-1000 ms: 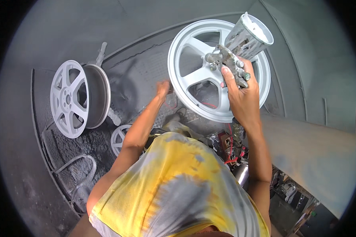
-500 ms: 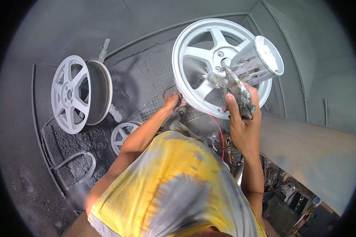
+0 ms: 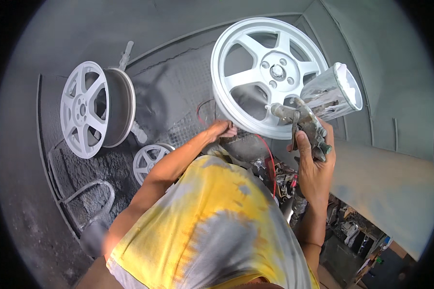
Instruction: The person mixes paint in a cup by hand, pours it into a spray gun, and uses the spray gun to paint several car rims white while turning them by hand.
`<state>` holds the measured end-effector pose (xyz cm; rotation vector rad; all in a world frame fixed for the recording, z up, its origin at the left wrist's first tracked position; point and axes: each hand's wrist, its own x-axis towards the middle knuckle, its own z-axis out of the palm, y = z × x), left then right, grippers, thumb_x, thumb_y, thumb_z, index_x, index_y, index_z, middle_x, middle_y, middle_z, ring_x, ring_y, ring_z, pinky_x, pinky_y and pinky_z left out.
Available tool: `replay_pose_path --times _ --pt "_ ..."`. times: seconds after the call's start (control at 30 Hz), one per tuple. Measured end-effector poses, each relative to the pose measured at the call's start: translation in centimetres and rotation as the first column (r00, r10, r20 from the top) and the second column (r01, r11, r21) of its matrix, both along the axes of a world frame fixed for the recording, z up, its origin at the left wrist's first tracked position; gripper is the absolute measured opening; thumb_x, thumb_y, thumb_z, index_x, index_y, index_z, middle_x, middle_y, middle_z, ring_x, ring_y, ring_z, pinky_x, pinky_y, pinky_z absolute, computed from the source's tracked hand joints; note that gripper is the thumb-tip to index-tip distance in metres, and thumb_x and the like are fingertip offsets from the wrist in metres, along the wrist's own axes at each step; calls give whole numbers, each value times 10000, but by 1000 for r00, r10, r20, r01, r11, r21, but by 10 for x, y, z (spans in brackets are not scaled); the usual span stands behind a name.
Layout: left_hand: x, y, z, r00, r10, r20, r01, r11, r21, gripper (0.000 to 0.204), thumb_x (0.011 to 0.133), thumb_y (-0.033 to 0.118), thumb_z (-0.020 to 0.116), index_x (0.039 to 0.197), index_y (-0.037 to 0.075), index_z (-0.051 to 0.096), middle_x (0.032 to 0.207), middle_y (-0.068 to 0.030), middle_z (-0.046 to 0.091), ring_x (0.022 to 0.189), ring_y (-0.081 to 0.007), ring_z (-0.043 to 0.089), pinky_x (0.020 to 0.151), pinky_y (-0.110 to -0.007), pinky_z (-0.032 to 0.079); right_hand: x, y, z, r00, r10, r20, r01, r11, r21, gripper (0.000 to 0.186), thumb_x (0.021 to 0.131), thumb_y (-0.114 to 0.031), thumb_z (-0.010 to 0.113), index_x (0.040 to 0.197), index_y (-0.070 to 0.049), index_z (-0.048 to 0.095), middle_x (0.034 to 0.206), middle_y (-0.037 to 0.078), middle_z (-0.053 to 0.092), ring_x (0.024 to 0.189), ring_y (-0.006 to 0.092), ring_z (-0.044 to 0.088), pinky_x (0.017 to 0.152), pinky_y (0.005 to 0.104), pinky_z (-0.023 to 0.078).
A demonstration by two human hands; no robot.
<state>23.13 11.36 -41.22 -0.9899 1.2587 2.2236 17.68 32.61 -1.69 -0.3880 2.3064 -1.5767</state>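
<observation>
My right hand (image 3: 316, 161) is wrapped round a paint-crusted spray gun (image 3: 304, 125), its thumb on the near side. Joined to the gun is a tilted, paint-streaked cup (image 3: 329, 95) with white at its mouth. The nozzle points left, in front of the lower part of a white spoked car wheel rim (image 3: 246, 77). That wheel faces me, and the cup overlaps its right edge. Just beneath the wheel's lower left edge is my left hand (image 3: 222, 129), with curled fingers. Whether they grip the edge or anything else is hidden.
To the left, another white wheel rim (image 3: 82, 111) hangs on a coated support. A smaller grey-white wheel (image 3: 149, 161) is lower down. A red hose (image 3: 271, 161) runs beside my body. At right stand a pale panel (image 3: 381, 188) and cluttered shelves (image 3: 357, 236).
My right hand has carried the spray gun right and slightly down, uncovering the wheel's hub. The wheel's spokes have turned. My left hand has shifted a little right along the wheel's lower edge.
</observation>
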Motion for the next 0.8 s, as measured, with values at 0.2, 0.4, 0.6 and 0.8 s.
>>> replay_pose_path --times 0.2,0.4,0.6,0.8 --pt "-7 -58 -31 965 224 -139 -242 963 -123 221 938 58 493 1080 3 653 981 -123 707 864 -239 712 739 -366 634 3 17 2 996 29 -81 -21 995 97 331 1061 -117 653 1349 27 577 1137 103 709 1029 164 640 937 320 512" --pt "-10 -32 18 943 331 -43 -333 923 -193 218 929 33 505 1092 -21 640 998 -124 712 889 -236 726 784 -349 643 13 32 -5 990 14 -142 5 991 131 327 1080 -135 616 1362 29 596 1094 73 668 926 130 616 814 279 501" --pt "1 6 25 963 268 -37 -271 956 -111 222 908 37 541 1086 -46 644 1065 -153 727 918 -241 736 842 -344 638 32 38 13 994 -98 -54 104 987 121 324 1063 -85 639 1358 27 564 1110 78 679 981 108 636 872 273 525" --pt "-3 49 55 998 -44 42 43 999 18 198 921 24 570 1094 -46 635 1141 -169 708 1003 -272 735 882 -387 643 45 56 19 966 -259 -10 259 959 111 309 1075 -66 613 1365 26 564 1137 73 685 973 114 638 877 273 524"
